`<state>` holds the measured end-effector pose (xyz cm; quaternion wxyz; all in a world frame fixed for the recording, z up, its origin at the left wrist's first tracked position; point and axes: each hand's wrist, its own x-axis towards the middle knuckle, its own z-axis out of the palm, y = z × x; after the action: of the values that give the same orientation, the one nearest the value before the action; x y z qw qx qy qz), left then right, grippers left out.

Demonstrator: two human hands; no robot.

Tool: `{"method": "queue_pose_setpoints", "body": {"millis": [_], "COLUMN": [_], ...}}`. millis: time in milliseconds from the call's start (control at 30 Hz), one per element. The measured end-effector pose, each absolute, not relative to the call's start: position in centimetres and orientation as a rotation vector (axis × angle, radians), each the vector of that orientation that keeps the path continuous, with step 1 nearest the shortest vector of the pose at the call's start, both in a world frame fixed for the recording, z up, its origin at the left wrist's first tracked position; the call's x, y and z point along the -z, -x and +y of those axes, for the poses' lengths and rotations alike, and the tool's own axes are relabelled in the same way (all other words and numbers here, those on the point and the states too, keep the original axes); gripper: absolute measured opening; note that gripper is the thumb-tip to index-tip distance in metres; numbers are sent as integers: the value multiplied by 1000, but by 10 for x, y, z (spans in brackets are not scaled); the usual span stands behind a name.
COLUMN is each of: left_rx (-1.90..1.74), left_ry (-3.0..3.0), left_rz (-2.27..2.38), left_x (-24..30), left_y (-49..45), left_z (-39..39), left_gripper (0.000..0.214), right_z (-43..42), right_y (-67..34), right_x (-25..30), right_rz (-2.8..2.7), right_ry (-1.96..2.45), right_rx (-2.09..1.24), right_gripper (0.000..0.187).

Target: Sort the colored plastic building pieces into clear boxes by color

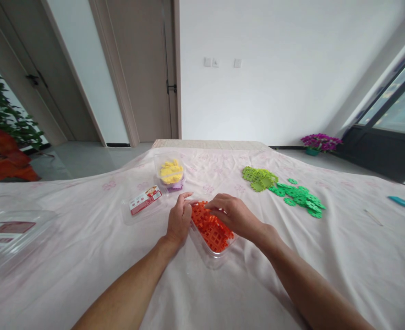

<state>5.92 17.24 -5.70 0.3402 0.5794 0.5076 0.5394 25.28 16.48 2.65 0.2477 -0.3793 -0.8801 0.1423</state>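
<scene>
A clear plastic container full of orange lattice-shaped plastic pieces stands on the cloth in front of me. Its left rim is in the grip of my left hand, near the far corner. Over the far right part of the container, my right hand reaches in with bent fingers at the orange pieces. A gap shows between thumb and fingers, and no piece can be seen held there. The far right rim is partly hidden beneath this hand.
Yellow pieces fill a clear tub, with purple pieces at its base. A labelled lid lies nearby. Further left is a clear container. Lime and green pieces lie right, past them a blue object.
</scene>
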Motion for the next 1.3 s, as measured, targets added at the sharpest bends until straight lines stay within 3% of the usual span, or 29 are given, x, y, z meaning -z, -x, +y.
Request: {"method": "queue_pose_setpoints", "body": {"millis": [467,733,933,1100,1300], "left_rx": [-1411,-1390,-1369,-1363,-1364], "left_ry": [-1519,-1530,-1549,-1532,-1526], "left_rz": [1290,1324,1334,1361,1348], "left_x": [62,58,54,53,51], "left_y": [-59,-60,-61,-61,-63], "left_z": [175,172,170,169,167], "left_gripper": [37,38,40,41,41], "right_z": [167,169,168,172,172], "right_y": [-256,-256,-254,-258,-262], "right_x": [-35,-29,-26,-24,-27], "right_rz": [-2496,-2309,-2511,-2226,-2512], "right_ry": [902,1022,974,1051,925], "right_rx": [-474,-376,-449,-396,-322], "right_gripper": [18,21,24,23,17]}}
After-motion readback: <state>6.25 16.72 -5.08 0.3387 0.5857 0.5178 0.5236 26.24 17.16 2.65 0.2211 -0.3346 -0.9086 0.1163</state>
